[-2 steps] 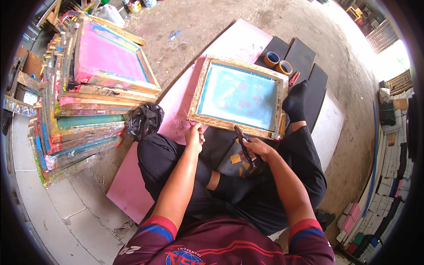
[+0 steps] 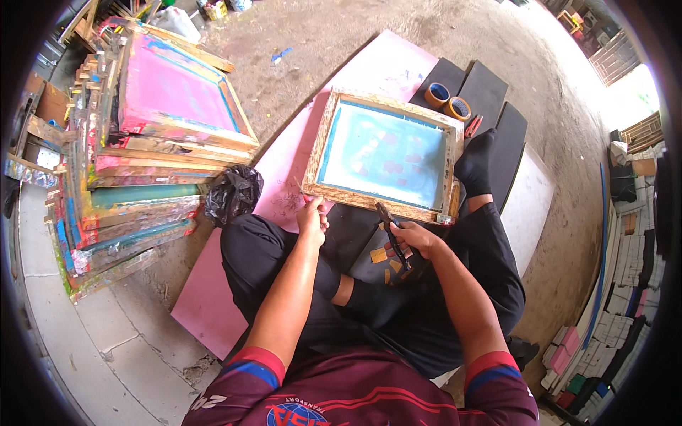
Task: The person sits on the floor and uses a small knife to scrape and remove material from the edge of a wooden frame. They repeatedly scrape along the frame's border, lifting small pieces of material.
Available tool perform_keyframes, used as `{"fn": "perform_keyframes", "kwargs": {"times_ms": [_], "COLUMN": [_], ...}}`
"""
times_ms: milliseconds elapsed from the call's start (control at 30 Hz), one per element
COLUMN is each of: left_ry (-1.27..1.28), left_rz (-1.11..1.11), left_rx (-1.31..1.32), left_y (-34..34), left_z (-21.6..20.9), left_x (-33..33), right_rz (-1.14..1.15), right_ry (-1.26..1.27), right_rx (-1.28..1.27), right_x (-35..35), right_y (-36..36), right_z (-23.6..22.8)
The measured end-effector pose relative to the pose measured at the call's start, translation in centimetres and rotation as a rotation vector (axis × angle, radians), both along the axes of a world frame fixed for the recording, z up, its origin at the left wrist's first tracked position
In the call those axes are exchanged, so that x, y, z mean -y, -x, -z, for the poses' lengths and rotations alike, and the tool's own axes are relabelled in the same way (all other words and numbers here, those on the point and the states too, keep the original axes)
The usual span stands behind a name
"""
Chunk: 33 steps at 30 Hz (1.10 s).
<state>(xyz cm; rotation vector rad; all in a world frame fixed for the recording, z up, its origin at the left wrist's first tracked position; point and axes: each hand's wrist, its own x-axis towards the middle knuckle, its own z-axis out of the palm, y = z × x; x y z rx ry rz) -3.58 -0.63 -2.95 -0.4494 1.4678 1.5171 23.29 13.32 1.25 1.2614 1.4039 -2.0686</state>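
Observation:
A wooden screen-printing frame [image 2: 325,144] with pale blue mesh lies in front of me, tilted slightly on the boards. At its near left corner, my left hand [image 2: 312,219] is closed around a thin tool with a bit of red handle showing; a narrow tip [image 2: 299,186] pokes out beside the frame, and the rest is hidden by the fingers. My right hand [image 2: 415,239] grips black-handled pliers [image 2: 387,221], their head up against the frame's near edge and the handles pointing down toward my lap.
Paint-stained printing frames [image 2: 160,186] are stacked at the left, with a black plastic bag [image 2: 234,193] beside them. Two tape rolls [image 2: 457,108] and a red-handled tool [image 2: 474,126] sit beyond the frame. Pink board [image 2: 206,298] and dark panels [image 2: 484,89] cover the floor under me.

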Motion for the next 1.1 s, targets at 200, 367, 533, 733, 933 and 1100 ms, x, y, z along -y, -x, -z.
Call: {"fn": "perform_keyframes", "kwargs": {"times_ms": [200,367,533,733,933,1100], "left_ry": [0.092,0.139,0.183,0.203,0.156,-0.024], "left_rz": [-0.246,-0.312,-0.359,-0.482,-0.442,0.066], "left_rx": [-0.057,-0.081,-0.093,-0.11,-0.111,-0.132], "left_y": [1.0,1.4,1.5,1.8,1.9,-0.7], "left_z": [1.9,1.4,1.1,1.0,1.1,-1.3], "left_x": [0.1,-1.0,-1.5,-1.7,-0.9,-0.6], "right_rz": [-0.021,-0.096,-0.299,-0.307,-0.193,-0.096], "right_ry": [0.156,0.297,-0.033,-0.661,-0.91,-0.682], "right_rx": [0.005,0.002,0.174,0.224,0.239,0.209], "right_x": [-1.7,-4.4,-5.0,-1.0,2.0,2.9], "right_y": [0.8,1.5,2.5,1.9,2.2,1.5], "right_z": [-1.0,-1.3,-1.6,1.4,0.6,0.1]}}
